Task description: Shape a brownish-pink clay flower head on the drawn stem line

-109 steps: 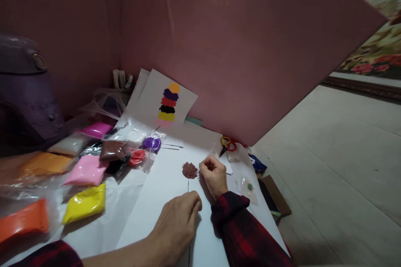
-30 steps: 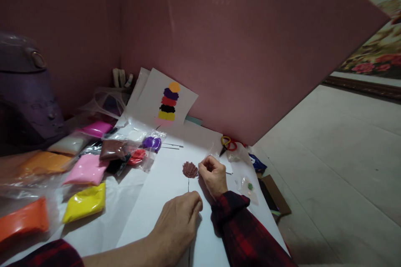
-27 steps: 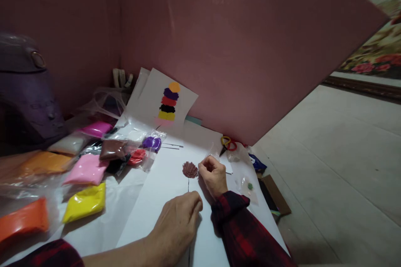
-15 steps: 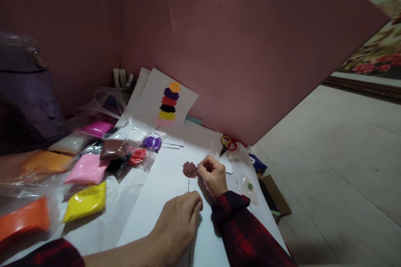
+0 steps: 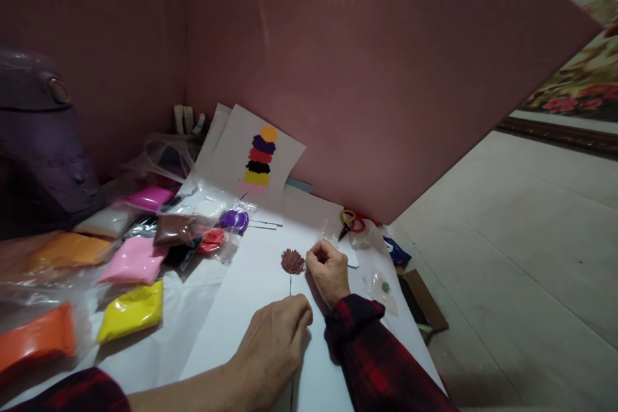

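A ruffled brown clay flower head (image 5: 292,262) lies on the white paper (image 5: 263,273), with a thin dark stem line (image 5: 290,286) running down from it. My right hand (image 5: 329,272) is pinched closed just right of the clay, its fingertips close to the ruffled edge. Whatever is in that pinch is too small to make out. Below the clay, my left hand (image 5: 277,338) rests curled over the paper and covers part of the stem line. Its fingertips point away from view, so anything in them is hidden.
Bags of coloured clay, including yellow (image 5: 131,311), pink (image 5: 135,261) and purple (image 5: 235,221), lie to the left. Scissors (image 5: 350,222) lie beyond my right hand, near a small green piece (image 5: 385,286). A sheet with coloured blocks (image 5: 284,151) leans on the pink wall (image 5: 338,77).
My right fingertips have shifted very slightly right, away from the brown clay's edge. My left hand holds its place over the stem line.
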Demonstrator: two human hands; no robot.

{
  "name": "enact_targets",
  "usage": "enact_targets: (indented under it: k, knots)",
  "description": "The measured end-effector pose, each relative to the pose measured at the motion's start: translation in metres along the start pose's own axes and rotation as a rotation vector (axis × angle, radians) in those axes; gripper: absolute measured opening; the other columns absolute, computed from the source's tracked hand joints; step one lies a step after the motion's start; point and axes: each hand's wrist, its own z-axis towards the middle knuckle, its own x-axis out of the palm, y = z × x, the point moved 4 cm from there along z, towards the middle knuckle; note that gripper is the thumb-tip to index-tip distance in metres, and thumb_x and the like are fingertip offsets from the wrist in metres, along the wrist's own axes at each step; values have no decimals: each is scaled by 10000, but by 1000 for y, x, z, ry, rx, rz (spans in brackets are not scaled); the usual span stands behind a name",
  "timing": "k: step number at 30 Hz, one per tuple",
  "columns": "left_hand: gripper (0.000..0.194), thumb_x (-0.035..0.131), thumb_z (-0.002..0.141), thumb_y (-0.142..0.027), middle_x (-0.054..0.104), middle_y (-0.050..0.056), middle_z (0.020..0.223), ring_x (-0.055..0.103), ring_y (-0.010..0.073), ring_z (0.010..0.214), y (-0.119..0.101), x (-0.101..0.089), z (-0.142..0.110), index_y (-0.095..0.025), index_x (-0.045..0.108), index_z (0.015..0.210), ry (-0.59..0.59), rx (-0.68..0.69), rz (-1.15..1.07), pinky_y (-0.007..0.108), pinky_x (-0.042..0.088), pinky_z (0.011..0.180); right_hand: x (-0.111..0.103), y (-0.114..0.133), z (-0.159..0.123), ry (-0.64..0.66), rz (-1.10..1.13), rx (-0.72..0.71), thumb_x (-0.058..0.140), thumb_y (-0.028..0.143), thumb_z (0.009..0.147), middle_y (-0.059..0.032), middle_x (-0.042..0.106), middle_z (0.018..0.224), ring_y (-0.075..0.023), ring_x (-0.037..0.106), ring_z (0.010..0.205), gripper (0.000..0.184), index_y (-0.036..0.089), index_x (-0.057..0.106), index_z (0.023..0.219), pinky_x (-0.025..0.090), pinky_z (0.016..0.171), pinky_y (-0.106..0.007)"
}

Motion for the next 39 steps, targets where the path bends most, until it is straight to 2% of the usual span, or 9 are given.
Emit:
enact_targets:
  k: [16,18,22,26,39]
  knots:
    - [200,307,874,-232,560,26,728,510,184,709,1,0,0,-218,400,697,0,0,8,308,381,694,-7,-4,2,-131,-15,12,529,247,724,78,342,494,-91,324,480,201,203,431,554,302,500,-229]
    - [196,310,872,-226,565,25,734,517,183,714,0,0,0,-218,403,700,2,-3,4,303,380,693,-6,-3,2,-112,28,4,534,254,728,73,358,502,-91,335,480,193,199,447,565,306,493,-228]
    - [203,313,875,-228,565,22,727,521,182,713,0,0,-1,-217,403,693,-4,-6,2,298,379,692,0,0,1,23,116,-9,547,250,728,63,408,503,-93,368,475,178,194,469,579,309,473,-222]
    - [204,309,873,-228,562,20,720,519,182,707,0,0,-1,-216,399,690,-26,-2,3,298,378,690,2,2,0,88,125,-25,546,226,715,67,391,493,-90,349,472,174,194,460,567,294,462,-219]
    - [201,304,876,-246,570,28,745,522,186,724,2,1,1,-217,406,706,8,-2,14,304,383,701,2,-3,0,19,-7,-27,524,214,712,78,354,488,-90,334,473,193,204,414,554,284,483,-222]
